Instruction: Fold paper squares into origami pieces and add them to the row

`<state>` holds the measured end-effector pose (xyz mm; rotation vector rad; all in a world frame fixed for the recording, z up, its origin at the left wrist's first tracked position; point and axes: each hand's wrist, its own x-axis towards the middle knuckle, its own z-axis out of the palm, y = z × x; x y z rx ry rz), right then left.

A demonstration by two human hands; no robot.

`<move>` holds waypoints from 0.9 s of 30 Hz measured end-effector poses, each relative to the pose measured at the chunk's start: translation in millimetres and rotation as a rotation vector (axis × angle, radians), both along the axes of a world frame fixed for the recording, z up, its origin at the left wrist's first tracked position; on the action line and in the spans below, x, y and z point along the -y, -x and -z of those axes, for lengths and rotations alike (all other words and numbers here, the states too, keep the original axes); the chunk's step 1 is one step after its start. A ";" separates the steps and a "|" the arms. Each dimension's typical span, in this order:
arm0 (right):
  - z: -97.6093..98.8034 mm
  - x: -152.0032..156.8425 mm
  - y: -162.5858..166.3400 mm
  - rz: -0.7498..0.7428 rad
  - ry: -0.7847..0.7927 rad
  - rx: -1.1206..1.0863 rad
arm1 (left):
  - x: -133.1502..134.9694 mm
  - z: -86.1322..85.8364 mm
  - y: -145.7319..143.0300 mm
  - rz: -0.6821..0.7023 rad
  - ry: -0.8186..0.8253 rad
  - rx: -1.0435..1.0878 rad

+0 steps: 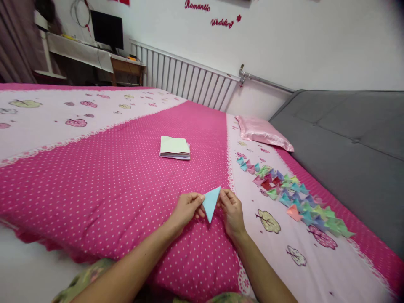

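Note:
A light blue folded paper triangle (pixel 211 203) is held up between my two hands, one point facing down. My left hand (pixel 188 207) pinches its left corner between thumb and fingers. At the upper right corner, my right hand (pixel 232 209) grips the paper's edge with thumb and fingertips. Farther forward on the pink dotted bedspread (pixel 126 185) lies a stack of square paper sheets (pixel 174 147), pale yellow-green on top. To the right, many small folded paper pieces (pixel 284 191) in several colours stand in rows.
A pink satin pillow (pixel 263 132) rests by the grey padded headboard (pixel 347 130). Beyond the bed are a white metal railing (pixel 189 73) along the wall and a desk (pixel 82 52) with a black monitor (pixel 107 29).

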<state>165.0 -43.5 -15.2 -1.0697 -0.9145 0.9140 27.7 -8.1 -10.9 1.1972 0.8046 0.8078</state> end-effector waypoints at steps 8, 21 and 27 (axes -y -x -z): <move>0.2 1.5 1.4 -0.092 -0.001 0.023 | -1.1 2.1 -1.6 0.011 -0.060 -0.001; 1.1 -0.3 1.1 0.022 0.069 0.127 | 3.7 3.6 4.0 -0.034 -0.514 -0.304; 0.7 0.2 0.4 0.057 0.076 0.142 | 4.0 1.1 4.2 -0.008 -0.482 -0.287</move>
